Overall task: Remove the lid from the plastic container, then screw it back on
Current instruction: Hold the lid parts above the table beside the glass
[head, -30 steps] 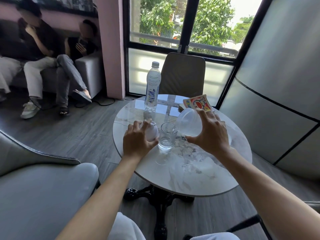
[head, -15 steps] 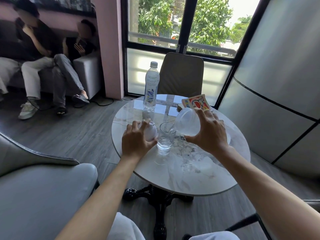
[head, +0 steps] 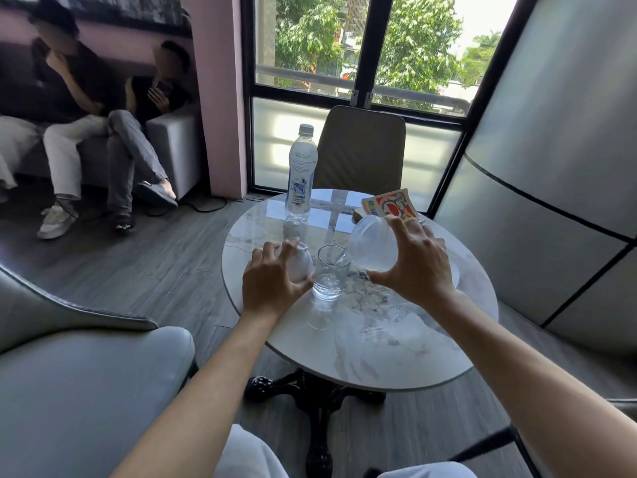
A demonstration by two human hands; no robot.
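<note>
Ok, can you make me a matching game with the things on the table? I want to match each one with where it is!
Things:
1. water bottle
2. drinking glass
3. plastic container
4. lid

Places:
A. under the left hand
B. tilted in the right hand, over the glass
C. standing at the far edge of the table
D. in the middle, between both hands

Pairs: 1-C, 2-D, 3-B, 4-A
</note>
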